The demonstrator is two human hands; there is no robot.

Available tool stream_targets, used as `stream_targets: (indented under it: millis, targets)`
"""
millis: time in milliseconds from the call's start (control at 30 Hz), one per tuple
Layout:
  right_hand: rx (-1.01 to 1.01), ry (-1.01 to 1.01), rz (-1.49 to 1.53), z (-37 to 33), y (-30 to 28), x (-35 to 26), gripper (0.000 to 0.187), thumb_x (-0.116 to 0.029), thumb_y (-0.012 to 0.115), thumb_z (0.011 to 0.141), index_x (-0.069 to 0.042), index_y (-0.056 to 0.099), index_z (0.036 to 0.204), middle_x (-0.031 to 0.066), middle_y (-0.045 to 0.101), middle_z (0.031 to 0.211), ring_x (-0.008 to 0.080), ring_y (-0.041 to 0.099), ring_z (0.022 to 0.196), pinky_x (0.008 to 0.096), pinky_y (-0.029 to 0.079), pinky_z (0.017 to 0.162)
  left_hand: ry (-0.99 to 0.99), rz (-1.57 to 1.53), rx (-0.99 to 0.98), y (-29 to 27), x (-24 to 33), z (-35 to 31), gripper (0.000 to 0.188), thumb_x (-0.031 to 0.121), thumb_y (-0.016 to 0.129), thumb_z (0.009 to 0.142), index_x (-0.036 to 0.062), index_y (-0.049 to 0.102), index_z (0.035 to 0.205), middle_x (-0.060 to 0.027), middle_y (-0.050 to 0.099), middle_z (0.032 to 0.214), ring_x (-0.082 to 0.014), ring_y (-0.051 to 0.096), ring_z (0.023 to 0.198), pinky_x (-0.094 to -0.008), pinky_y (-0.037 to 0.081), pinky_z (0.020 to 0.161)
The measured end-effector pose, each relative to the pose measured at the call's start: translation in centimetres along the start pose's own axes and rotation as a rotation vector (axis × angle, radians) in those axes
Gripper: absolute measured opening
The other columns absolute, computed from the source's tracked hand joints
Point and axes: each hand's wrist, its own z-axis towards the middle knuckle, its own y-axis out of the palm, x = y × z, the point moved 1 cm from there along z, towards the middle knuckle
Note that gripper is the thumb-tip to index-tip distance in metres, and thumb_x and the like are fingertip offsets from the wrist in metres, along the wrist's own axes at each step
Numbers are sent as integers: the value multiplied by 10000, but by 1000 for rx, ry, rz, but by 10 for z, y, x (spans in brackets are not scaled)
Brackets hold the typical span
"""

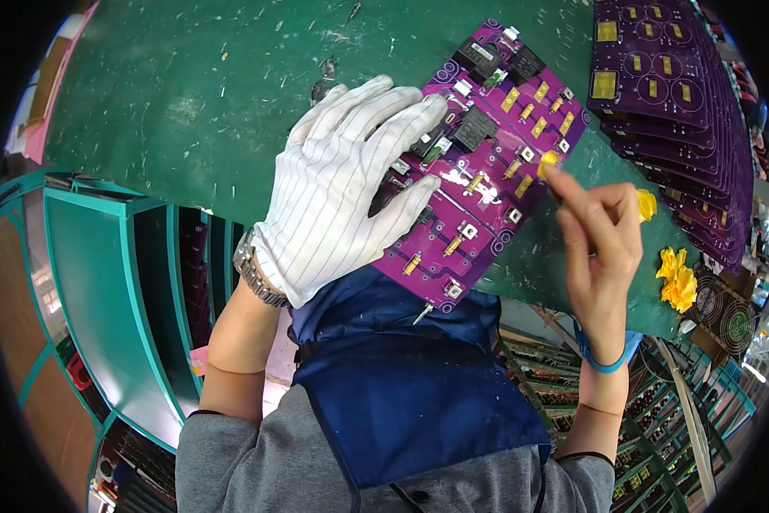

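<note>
A purple circuit board [496,184] lies slantwise on the green table, its lower end reaching past the near edge. It carries black block-shaped parts, white square parts and yellow patches. My left hand [350,162], in a white striped glove, rests over its left side with the fingers stretched out and the thumb apart. The index finger of my bare right hand [603,235] touches a small yellow piece, seemingly tape [548,164], at the board's right side. The right thumb stands away from that fingertip, and the other fingers are curled. What lies under my left palm is hidden.
Similar purple boards [658,103] stand in an overlapping row at the right. Crumpled yellow pieces [677,280] lie near the table's right edge, close to a dark round fan-like grille [731,308]. Green racks [102,291] stand below left, with more racks below right. The green table [188,94] is scuffed.
</note>
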Motion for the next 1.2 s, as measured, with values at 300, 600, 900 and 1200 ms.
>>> stream_targets:
  millis: [300, 600, 900, 1200]
  targets:
    - [-159, -12, -109, -11, 9, 12, 471, -79, 794, 901, -247, 791, 1341, 60, 510, 888, 200, 614, 722, 372, 535, 622, 12, 2, -17, -1, 1, 2, 640, 304, 733, 909, 129, 609, 1513, -145, 624, 1506, -398, 532, 1456, -542, 356, 1255]
    - [389, 190, -136, -59, -34, 55, 362, -32, 671, 1019, -88, 770, 1362, 38, 520, 913, 150, 510, 828, 286, 426, 724, 8, 5, -88, -16, 10, -7, 615, 310, 726, 915, 108, 618, 1486, -150, 633, 1484, -400, 527, 1464, -577, 324, 1279]
    - [213, 275, -269, -44, -39, 29, 500, 33, 744, 948, -160, 749, 1410, 62, 506, 901, 190, 544, 777, 320, 501, 726, -1, 20, 10, -3, 26, 26, 612, 375, 843, 878, 88, 636, 1377, -180, 613, 1457, -403, 583, 1362, -520, 470, 1145]
    - [-4, 18, -35, 2, -6, 9, 427, -65, 811, 901, -158, 758, 1314, 74, 542, 905, 254, 626, 722, 374, 530, 654, 63, -174, -33, -3, 20, 24, 343, 80, 834, 796, 87, 698, 1111, -121, 694, 1227, -379, 639, 1280, -469, 521, 1099]
